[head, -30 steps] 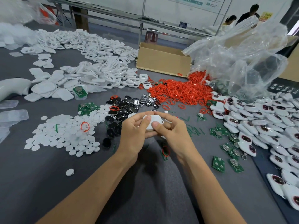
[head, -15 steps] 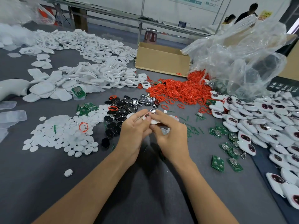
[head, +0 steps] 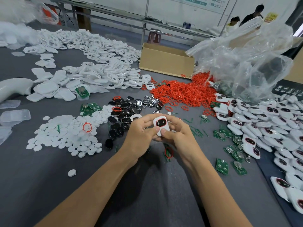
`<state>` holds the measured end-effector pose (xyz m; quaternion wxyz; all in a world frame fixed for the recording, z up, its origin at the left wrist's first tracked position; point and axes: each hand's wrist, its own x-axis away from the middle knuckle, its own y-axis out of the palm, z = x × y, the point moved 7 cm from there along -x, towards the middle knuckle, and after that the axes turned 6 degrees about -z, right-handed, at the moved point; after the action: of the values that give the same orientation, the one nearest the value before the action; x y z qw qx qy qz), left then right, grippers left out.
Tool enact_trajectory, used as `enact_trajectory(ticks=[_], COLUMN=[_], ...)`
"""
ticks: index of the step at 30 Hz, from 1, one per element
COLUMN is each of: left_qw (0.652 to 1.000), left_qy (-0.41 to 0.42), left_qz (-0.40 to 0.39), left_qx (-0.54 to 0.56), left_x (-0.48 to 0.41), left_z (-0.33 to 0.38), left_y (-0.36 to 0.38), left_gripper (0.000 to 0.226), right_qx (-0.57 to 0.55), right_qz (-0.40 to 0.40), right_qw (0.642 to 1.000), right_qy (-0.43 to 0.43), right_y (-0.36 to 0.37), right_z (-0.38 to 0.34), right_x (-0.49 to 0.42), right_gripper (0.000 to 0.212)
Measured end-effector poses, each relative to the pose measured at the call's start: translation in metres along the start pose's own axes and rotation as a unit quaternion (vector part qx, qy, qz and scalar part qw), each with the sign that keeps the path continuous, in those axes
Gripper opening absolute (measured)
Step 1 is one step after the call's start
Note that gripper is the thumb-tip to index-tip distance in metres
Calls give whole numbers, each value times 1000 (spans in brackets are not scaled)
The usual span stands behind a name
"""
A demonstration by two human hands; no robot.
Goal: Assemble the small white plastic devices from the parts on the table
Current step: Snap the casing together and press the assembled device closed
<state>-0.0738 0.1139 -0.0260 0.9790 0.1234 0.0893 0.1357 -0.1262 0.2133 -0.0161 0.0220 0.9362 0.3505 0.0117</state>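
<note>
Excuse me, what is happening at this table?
A person is assembling small devices by hand. The left hand and the right hand together hold one white device above the table, thumbs pressing on its front, which shows a red ring round a dark window. Loose parts lie around: white shells, red rings, black pieces, white discs and green circuit boards. A heap of similar devices lies at the right.

round discs (head: 65, 133) left of hands, finished devices (head: 268, 125) right, cardboard box (head: 165, 61) behind
</note>
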Motion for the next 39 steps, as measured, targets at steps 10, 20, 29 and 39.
enact_trajectory(ticks=[10, 20, 29, 39], left_qw=[1000, 993, 991, 957], left_qy=[-4, -21, -102, 42], left_qz=[-6, 92, 41, 286], left_qx=[-27, 67, 73, 19], left_x=[1, 1, 3, 13], left_z=[-3, -5, -10, 16], left_y=[6, -11, 1, -49], left_gripper=[34, 26, 29, 22], right_qx=[36, 370, 189, 436], right_qz=[17, 106, 135, 198], right_qw=[999, 900, 960, 832], right_qy=[-18, -203, -155, -280], right_y=[-4, 6, -15, 1], right_z=[-8, -29, -28, -52], right_x=[5, 9, 7, 26], right_gripper=[41, 46, 25, 21])
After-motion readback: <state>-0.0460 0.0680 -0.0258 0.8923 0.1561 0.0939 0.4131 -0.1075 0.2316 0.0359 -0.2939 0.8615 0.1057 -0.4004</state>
